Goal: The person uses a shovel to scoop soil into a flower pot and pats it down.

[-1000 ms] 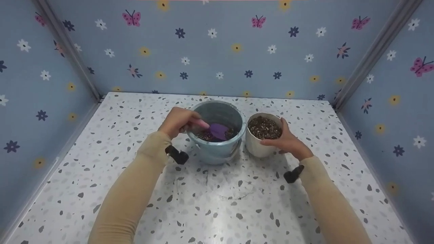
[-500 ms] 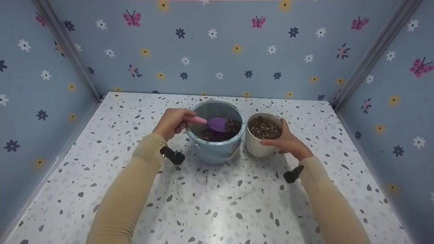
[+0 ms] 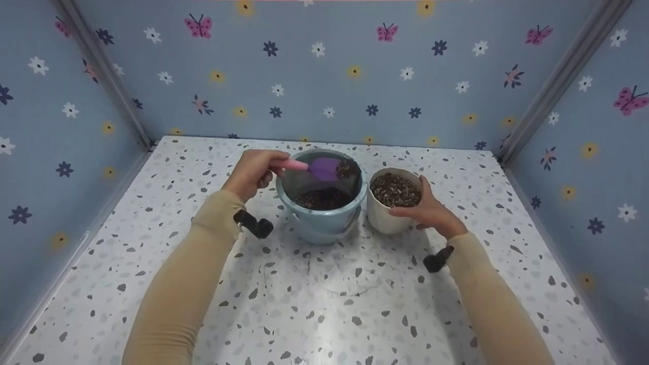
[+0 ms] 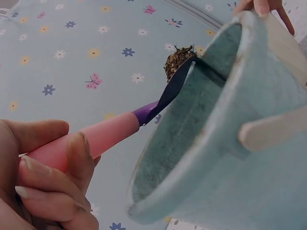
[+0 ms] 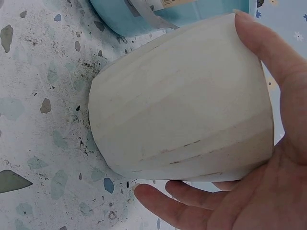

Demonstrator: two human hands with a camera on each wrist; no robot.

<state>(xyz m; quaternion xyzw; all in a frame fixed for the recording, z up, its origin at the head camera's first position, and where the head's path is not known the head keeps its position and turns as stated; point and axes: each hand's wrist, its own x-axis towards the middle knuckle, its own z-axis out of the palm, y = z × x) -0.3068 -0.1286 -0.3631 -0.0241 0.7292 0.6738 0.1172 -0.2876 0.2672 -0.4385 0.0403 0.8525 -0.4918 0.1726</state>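
My left hand [image 3: 255, 172] grips the pink handle of a small trowel [image 3: 324, 169] with a purple blade. A clump of dark soil [image 4: 179, 61] sits at the blade's tip, held over the mouth of the light blue bucket [image 3: 324, 223]. More soil [image 3: 322, 198] lies inside the bucket. Just right of the bucket stands a cream plant pot [image 3: 385, 218], nearly full of soil. My right hand [image 3: 431, 210] holds this pot by its right side, thumb at the rim in the right wrist view [image 5: 268, 43] and fingers along the wall.
Both containers stand on a white speckled tabletop [image 3: 324, 294]. Blue walls with flowers and butterflies [image 3: 324, 76] enclose the back and sides. A pale handle [image 4: 273, 129] hangs on the bucket's side.
The left hand has raised the trowel out of the bucket's soil, bringing a clump up to rim height. The right hand and the pot have stayed in place.
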